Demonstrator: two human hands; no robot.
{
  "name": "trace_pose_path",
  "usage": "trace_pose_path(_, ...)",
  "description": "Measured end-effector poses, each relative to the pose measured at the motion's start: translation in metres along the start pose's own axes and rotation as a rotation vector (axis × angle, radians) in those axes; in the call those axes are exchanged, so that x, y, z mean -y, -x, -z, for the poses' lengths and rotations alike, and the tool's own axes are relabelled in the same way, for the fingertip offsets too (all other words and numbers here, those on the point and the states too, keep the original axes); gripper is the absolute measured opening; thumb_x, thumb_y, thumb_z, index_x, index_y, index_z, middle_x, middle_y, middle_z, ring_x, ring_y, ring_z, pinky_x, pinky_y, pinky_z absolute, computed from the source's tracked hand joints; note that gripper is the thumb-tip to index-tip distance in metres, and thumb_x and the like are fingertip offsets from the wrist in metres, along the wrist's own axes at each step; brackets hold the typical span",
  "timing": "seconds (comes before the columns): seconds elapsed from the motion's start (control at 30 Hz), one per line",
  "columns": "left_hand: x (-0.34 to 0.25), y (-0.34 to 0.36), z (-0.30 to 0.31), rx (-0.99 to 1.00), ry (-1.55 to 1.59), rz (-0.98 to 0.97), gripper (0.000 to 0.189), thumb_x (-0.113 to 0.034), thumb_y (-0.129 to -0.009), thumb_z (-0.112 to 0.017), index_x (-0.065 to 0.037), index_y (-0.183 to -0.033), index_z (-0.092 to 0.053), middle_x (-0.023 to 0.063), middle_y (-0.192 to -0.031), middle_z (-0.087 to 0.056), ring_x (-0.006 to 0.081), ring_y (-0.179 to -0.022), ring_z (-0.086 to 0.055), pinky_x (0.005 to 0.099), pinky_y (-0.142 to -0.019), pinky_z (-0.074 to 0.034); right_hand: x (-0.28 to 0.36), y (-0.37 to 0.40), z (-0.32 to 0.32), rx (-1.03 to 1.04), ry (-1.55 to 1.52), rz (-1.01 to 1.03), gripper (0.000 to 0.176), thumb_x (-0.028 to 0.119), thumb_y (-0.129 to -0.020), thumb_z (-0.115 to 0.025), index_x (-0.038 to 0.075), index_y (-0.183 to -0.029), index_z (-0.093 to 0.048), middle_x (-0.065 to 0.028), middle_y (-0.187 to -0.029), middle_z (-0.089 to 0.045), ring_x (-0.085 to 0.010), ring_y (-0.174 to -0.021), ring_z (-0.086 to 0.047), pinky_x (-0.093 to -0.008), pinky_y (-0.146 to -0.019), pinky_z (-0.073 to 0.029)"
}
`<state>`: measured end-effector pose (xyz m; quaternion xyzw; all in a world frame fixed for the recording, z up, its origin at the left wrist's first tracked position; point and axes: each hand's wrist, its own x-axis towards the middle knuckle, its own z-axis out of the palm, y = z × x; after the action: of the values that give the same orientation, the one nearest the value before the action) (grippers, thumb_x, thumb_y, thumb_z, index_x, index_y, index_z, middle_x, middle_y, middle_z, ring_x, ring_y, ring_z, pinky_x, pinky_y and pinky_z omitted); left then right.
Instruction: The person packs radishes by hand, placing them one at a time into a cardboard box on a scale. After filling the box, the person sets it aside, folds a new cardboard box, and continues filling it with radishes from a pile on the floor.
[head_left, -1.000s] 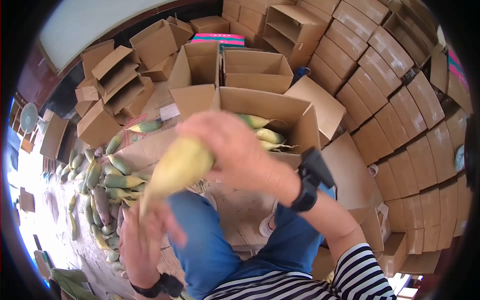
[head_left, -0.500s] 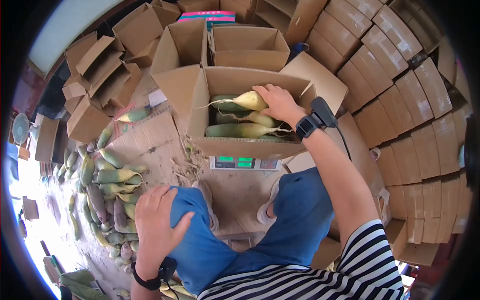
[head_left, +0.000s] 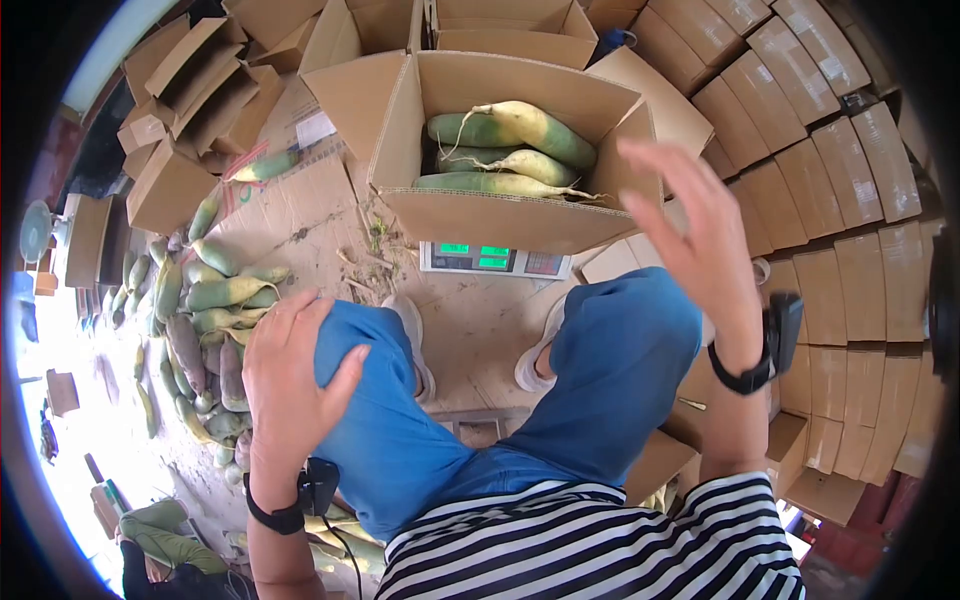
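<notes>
Several green-and-white radishes (head_left: 520, 165) lie lengthwise in an open cardboard box (head_left: 500, 222), their thin roots showing. The box rests on a digital scale (head_left: 490, 258) with lit green displays. My right hand (head_left: 697, 225) hangs in the air to the right of the box, slightly blurred, fingers apart and holding nothing. Spread over my left knee, my left hand (head_left: 298, 370) lies flat and empty. On the floor to its left is a pile of green and purplish radishes (head_left: 195, 340).
Stacked, taped cartons (head_left: 830, 200) form a wall at the right. Open cardboard boxes (head_left: 515, 40) stand behind the radish box, with more empty boxes (head_left: 190, 120) at the upper left. A single radish (head_left: 265, 167) lies on flattened cardboard (head_left: 290, 240).
My right hand has let go of the top radish and come out of the box, back and to the right. That radish now lies flat. The view has tilted down.
</notes>
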<state>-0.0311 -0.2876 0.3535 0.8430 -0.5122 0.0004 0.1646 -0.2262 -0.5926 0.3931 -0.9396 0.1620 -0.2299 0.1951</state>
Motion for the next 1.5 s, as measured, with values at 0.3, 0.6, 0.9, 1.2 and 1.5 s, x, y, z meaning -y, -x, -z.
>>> trace_pose_path(0.3,-0.002,0.002,-0.007,-0.041,-0.010,-0.021,0.046,-0.028,-0.076,-0.075,-0.001,-0.112,-0.062,0.0173,-0.117,-0.061,0.0372,-0.109,-0.057,0.0456,-0.095,-0.045,0.001,0.074,-0.020,0.303,0.277,-0.119,0.028,0.024,-0.086,-0.067,0.005,-0.106,-0.064,-0.0133,-0.095,-0.066,-0.0345,-0.091,-0.063,-0.0422,-0.081,-0.050)
trace_pose_path(0.6,-0.011,0.005,-0.008,-0.056,-0.072,-0.021,0.047,-0.031,-0.078,-0.073,0.000,-0.111,-0.062,0.0179,-0.118,-0.061,0.0376,-0.110,-0.057,0.0463,-0.096,-0.043,-0.002,0.081,-0.023,0.214,0.249,-0.079,0.026,0.025,-0.087,-0.066,0.005,-0.103,-0.064,-0.0122,-0.087,-0.064,-0.0327,-0.085,-0.063,-0.0430,-0.076,-0.051)
trace_pose_path(0.9,-0.022,0.016,0.004,-0.068,-0.108,0.020,0.046,-0.029,-0.077,-0.073,-0.001,-0.111,-0.061,0.0174,-0.118,-0.058,0.0366,-0.113,-0.054,0.0472,-0.096,-0.042,-0.003,0.076,-0.018,0.239,0.198,-0.069,0.027,0.022,-0.086,-0.067,0.005,-0.107,-0.065,-0.0132,-0.093,-0.066,-0.0336,-0.085,-0.064,-0.0407,-0.075,-0.052)
trace_pose_path(1.2,-0.016,0.000,-0.005,-0.030,-0.054,0.000,0.046,-0.032,-0.076,-0.073,-0.002,-0.109,-0.062,0.0152,-0.114,-0.061,0.0346,-0.109,-0.056,0.0466,-0.095,-0.043,-0.056,-0.077,-0.067,0.216,0.412,0.079,0.036,0.028,-0.086,-0.067,0.007,-0.113,-0.055,-0.0149,-0.094,-0.063,-0.0345,-0.084,-0.065,-0.0442,-0.070,-0.052)
trace_pose_path(1.5,-0.019,-0.025,-0.014,-0.019,0.073,-0.032,0.041,-0.030,-0.074,-0.076,-0.003,-0.104,-0.064,0.0151,-0.109,-0.064,0.0346,-0.103,-0.060,0.0451,-0.092,-0.047,-0.108,-0.149,-0.171,0.456,0.562,0.080,0.030,0.035,-0.087,-0.064,0.006,-0.095,-0.061,-0.0127,-0.082,-0.068,-0.0319,-0.080,-0.068,-0.0449,-0.066,-0.054)
